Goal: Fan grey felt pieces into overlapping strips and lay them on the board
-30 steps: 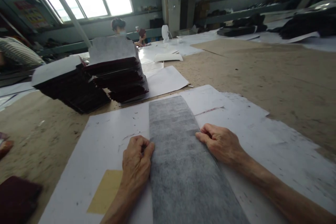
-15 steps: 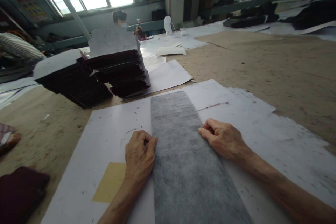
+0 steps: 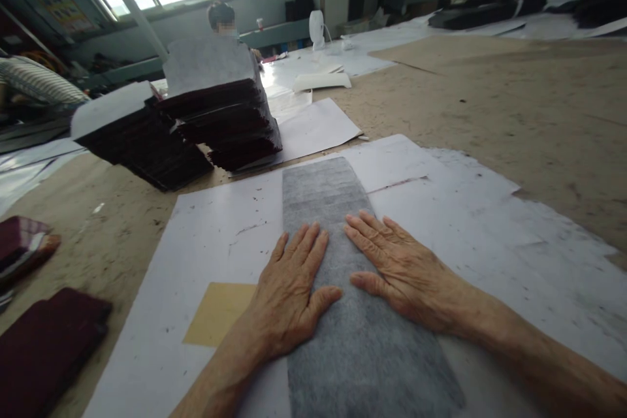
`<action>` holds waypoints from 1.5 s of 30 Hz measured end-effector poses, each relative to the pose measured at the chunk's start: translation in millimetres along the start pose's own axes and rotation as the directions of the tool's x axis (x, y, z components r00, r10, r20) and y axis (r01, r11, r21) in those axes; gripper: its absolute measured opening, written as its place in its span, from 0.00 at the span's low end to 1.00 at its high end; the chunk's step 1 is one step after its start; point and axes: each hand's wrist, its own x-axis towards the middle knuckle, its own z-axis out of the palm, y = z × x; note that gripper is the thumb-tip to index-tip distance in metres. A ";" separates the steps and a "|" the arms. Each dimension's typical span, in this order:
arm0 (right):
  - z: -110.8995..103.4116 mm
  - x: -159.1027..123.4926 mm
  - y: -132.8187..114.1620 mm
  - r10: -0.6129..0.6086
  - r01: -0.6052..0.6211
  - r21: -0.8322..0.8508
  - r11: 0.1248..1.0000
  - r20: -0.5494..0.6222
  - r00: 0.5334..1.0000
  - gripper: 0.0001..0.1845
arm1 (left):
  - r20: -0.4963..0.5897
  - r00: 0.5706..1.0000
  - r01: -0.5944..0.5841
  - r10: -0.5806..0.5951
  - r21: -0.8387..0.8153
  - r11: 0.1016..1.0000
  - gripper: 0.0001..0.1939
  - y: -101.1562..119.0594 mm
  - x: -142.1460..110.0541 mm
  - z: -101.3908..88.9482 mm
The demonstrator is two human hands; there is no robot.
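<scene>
One white paper sheet [image 3: 196, 248] bears one grey strip [image 3: 362, 346], apparently cloth, its far end at the sheet's far edge, left hand [image 3: 294, 287] and right hand [image 3: 406, 268] spread flat upon the strip, and one yellow card [image 3: 218, 313] toward the sheet's left edge.

The left hand [image 3: 294, 297] lies flat, its fingers and thumb on a grey strip [image 3: 323, 189] and pointing mostly to the far side. The right hand [image 3: 406, 274] is also flat, with its fingers on the right part of the strip. Under it there is white paper [image 3: 470, 241]; a yellow piece [image 3: 215, 313] lies left of the left hand. Far left, two dark stacks [image 3: 220, 121] stand on the table [image 3: 480, 98].
</scene>
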 end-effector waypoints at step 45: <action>-31.1 -4.4 -2.1 0.301 -0.284 0.368 0.885 0.011 0.954 0.09 | -0.070 0.936 0.298 -0.346 -0.369 0.880 0.08 -13.8 -22.6 -16.0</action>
